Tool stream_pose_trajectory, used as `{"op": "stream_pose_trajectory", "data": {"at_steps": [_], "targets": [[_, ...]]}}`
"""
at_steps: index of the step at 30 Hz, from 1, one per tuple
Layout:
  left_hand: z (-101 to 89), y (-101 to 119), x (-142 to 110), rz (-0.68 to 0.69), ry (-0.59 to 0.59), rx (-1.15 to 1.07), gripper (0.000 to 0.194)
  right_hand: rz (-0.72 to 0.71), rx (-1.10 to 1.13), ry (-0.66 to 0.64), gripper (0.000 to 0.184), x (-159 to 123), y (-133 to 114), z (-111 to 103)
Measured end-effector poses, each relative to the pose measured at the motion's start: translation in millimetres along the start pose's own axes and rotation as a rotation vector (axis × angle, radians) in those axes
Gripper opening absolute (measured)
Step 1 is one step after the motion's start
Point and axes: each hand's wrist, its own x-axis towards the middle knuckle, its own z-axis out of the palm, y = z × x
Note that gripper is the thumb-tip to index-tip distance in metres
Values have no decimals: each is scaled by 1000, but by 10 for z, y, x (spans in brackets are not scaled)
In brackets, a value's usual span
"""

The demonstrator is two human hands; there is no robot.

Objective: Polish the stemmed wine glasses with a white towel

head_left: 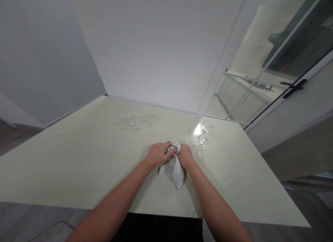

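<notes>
The pale surface (65, 162) reaches well out to the left of both hands. Ahead of the left hand and off to its left lies a clear cluster (134, 122), glinting; whether it is glass, plastic or liquid I cannot tell. The left hand (157, 154) is curled on the cloth (171, 169), thumb laid across its upper part. The cloth is bunched between the hands, its loose lower end hanging toward the person. It looks light, soft and limp, unlikely to slip or break; the gathered upper part should give the firmest hold, since the loose end would just fold. Whether it wraps something is hidden. The right hand (185, 156) is closed on the cloth's right side, most of its fingers out of sight. Ahead of that hand and to its right sits a second shiny patch (203, 138), also clear, apart from the cloth.
</notes>
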Motion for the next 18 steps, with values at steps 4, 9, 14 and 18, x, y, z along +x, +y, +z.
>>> {"op": "stream_pose_trajectory", "data": {"at_steps": [4, 9, 14, 18], "targets": [[53, -33, 0, 11, -9, -14, 46, -88, 100, 76, 14, -1, -21, -1], [28, 12, 22, 184, 268, -32, 57, 21, 567, 114, 18, 67, 64, 13], [14, 46, 35, 95, 158, 66, 57, 51, 556, 82, 22, 51, 93, 41], [29, 24, 13, -4, 35, 81, 52, -64, 271, 188, 9, 2, -35, -19]]}}
